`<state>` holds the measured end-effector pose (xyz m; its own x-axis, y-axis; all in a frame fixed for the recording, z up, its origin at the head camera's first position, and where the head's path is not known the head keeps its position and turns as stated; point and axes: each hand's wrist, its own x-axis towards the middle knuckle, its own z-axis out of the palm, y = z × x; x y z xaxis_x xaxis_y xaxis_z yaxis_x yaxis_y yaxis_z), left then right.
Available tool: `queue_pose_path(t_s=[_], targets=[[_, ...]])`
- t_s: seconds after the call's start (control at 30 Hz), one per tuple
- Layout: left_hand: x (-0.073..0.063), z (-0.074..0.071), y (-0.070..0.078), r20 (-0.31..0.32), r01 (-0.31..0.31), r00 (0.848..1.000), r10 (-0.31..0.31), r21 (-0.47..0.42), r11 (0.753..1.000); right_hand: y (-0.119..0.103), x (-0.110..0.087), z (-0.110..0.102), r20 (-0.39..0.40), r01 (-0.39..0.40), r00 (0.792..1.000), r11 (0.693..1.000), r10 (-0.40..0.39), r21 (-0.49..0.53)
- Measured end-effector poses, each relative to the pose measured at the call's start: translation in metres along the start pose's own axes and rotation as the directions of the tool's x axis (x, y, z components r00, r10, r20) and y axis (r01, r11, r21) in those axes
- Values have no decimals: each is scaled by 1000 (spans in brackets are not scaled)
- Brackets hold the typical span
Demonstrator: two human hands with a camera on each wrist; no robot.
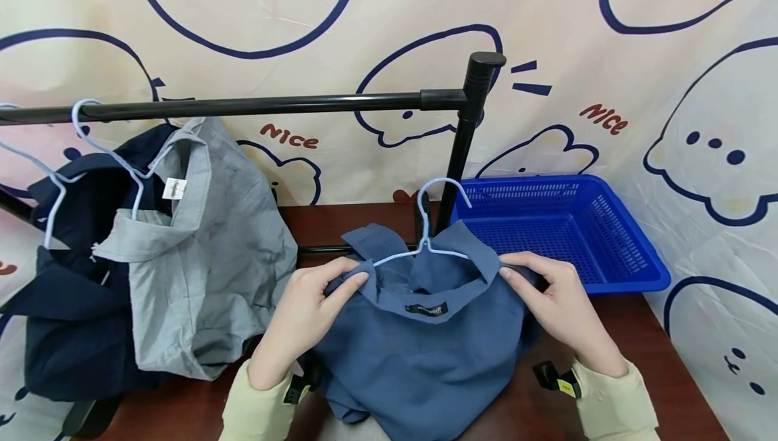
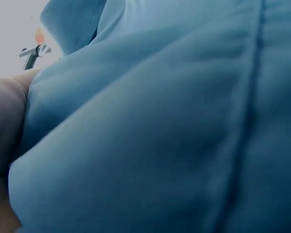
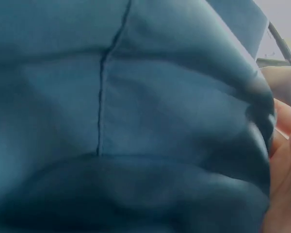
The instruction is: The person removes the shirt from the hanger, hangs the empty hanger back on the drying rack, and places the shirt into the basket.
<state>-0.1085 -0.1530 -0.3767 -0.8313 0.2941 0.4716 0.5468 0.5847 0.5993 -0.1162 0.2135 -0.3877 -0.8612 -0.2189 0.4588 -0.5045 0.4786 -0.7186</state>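
Observation:
A blue collared shirt (image 1: 419, 353) hangs down in front of me, its collar spread and a dark label at the neck. Inside the neck sits a light-blue hanger (image 1: 425, 245), its hook standing up above the collar. My left hand (image 1: 310, 306) pinches the shirt at the left shoulder between thumb and fingers. On the other shoulder, my right hand (image 1: 556, 299) pinches the cloth the same way. Blue fabric (image 2: 136, 136) fills most of the left wrist view, and seamed fabric (image 3: 174, 111) fills the right wrist view. The hanger's arms are mostly hidden inside the shirt.
A black rail (image 1: 273, 105) runs across the back to an upright post (image 1: 464, 137). A grey shirt (image 1: 225, 258) and a navy garment (image 1: 79, 333) hang from it at left. A blue plastic basket (image 1: 626, 245) stands at right on the brown table (image 1: 662, 373).

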Motion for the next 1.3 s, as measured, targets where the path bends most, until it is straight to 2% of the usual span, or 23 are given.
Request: queue_pose_path(t_s=[0.2, 0.37, 0.43, 0.8, 0.97, 1.13, 1.3], targets=[[3, 13, 4, 54, -32, 998, 31, 19, 999, -7, 7, 18, 35, 40, 998, 997, -43, 72], [5, 19, 7, 80, -42, 996, 39, 24, 999, -14, 13, 28, 29, 107, 993, 972, -115, 208], [5, 19, 8, 80, -44, 996, 42, 29, 999, -16, 15, 30, 28, 125, 990, 966, -135, 227], [4, 20, 11, 77, -48, 996, 45, 32, 998, -22, 14, 31, 65, 124, 989, 982, -134, 145], [5, 21, 13, 73, -61, 995, 61, -7, 998, -20, 16, 31, 14, 181, 983, 980, -183, 82], [7, 22, 14, 35, -74, 996, 77, -62, 995, -21, 17, 29, -51, 205, 978, 976, -202, 69], [6, 17, 10, 2, -79, 997, 79, -40, 996, -20, 17, 25, -75, 199, 978, 979, -195, 48]])
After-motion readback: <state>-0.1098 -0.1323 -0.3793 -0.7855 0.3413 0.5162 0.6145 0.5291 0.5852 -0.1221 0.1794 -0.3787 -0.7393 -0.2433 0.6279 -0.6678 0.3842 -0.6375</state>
